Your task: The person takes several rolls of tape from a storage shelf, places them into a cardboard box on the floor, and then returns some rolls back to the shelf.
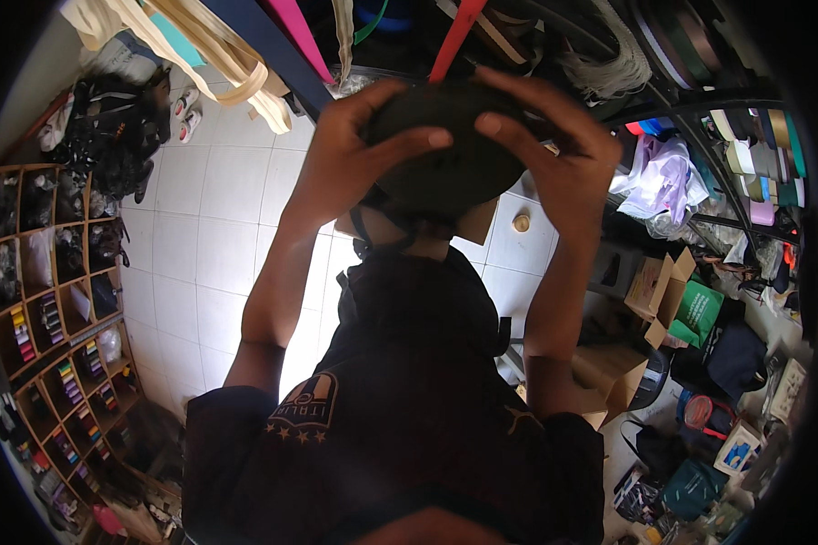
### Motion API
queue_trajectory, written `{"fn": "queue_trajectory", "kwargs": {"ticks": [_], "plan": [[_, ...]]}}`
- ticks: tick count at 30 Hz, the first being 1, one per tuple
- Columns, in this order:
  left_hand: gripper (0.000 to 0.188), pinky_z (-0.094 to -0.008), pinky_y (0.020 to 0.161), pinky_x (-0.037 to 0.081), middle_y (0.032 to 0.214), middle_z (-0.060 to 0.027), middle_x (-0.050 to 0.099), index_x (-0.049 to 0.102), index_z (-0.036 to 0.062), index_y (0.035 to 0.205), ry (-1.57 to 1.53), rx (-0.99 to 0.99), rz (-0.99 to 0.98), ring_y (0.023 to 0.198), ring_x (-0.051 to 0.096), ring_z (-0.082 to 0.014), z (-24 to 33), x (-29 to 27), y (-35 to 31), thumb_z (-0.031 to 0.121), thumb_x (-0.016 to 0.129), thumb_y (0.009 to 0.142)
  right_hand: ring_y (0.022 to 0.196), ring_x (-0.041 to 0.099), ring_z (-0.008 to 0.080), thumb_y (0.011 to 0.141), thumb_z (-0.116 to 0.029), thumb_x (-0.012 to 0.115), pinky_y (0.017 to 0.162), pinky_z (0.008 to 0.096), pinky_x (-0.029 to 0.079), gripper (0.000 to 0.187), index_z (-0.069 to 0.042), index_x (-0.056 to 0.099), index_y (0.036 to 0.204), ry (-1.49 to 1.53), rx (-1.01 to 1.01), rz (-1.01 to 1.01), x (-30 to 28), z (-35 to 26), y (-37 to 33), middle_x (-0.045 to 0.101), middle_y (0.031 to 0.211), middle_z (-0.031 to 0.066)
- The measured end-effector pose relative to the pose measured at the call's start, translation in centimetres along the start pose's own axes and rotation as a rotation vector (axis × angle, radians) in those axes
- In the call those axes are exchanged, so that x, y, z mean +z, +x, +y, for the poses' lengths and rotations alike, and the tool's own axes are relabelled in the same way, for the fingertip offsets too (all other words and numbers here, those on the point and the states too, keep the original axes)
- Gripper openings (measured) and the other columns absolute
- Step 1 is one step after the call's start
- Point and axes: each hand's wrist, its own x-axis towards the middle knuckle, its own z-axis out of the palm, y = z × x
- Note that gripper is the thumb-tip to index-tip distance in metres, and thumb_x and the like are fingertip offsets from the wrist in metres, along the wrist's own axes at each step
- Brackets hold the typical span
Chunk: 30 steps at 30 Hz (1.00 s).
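Both hands are raised at the upper middle, holding a dark, rounded, flat thing (445, 168) between them; its exact kind is too dark to tell. My left hand (345, 136) grips its left side, thumb lying across the near face and fingers behind. On the opposite side my right hand (563, 141) holds it the same way, with the thumb on the face and fingers curled over the far edge. A tan board or piece of card (475, 225) shows partly beneath it. A thin black strap (386, 243) hangs just below.
Cream zip tape (254, 91), a pink strap (298, 36) and a red strap (456, 38) hang ahead. Thread spools fill a wooden cubby shelf (50, 309) at left. Rolls of webbing (745, 132) sit on the right rack, above open cardboard boxes (609, 371) and bags. White tiles (214, 241) cover the floor.
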Motion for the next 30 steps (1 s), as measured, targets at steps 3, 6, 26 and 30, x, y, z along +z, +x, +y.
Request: {"fn": "queue_trajectory", "kwargs": {"ticks": [3, 6, 26, 30], "plan": [[0.031, -0.0229, 0.073, 0.049, 0.086, -0.0054, 0.067, 0.063, -0.0011, 0.105, -0.023, 0.264, 0.128, 0.083, 0.063, -0.0074, 2.3, 0.3, 0.3, 0.021, 0.073, 0.087, 0.088, 0.065, 0.016, 0.076, -0.006, 0.079, 0.082, 0.0268, 0.049, 0.027, -0.004, 0.074, 0.102, 0.118, -0.181, 0.211, 1.3, -1.5, 1.6, 0.072, 0.095, 0.0073], [0.027, -0.022, 0.072, 0.049, 0.088, -0.0045, 0.067, 0.065, -0.002, 0.101, -0.104, 0.542, 0.365, 0.081, 0.062, -0.007, 2.7, 0.1, 1.4, 0.022, 0.07, 0.09, 0.108, 0.057, 0.0201, 0.09, -0.019, 0.068, 0.093, 0.0301, 0.044, 0.043, 0.004, 0.055, 0.124, 0.259, -0.235, 0.281, 2.9, -2.4, 2.3, 0.06, 0.119, 0.0156], [0.031, -0.0223, 0.069, 0.046, 0.086, -0.0029, 0.064, 0.063, 0.0003, 0.101, -0.41, 0.348, 0.434, 0.077, 0.057, -0.0074, 4.0, 2.9, -1.0, 0.031, 0.065, 0.093, 0.099, 0.063, 0.0148, 0.093, -0.02, 0.065, 0.091, 0.0268, 0.047, 0.031, 0.002, 0.067, 0.114, 0.041, -0.167, 0.539, 5.6, -5.3, -0.4, 0.069, 0.11, 0.0095], [0.042, -0.0247, 0.085, 0.043, 0.102, -0.0055, 0.059, 0.057, 0.0013, 0.115, -0.55, 0.221, 0.635, 0.097, 0.053, -0.0104, 3.3, 7.2, -3.0, 0.039, 0.059, 0.096, 0.101, 0.06, 0.0156, 0.098, -0.025, 0.058, 0.092, 0.0281, 0.046, 0.036, 0.001, 0.061, 0.122, 0.14, -0.117, 0.841, 7.7, -4.9, -2.3, 0.065, 0.114, 0.0103]]}}
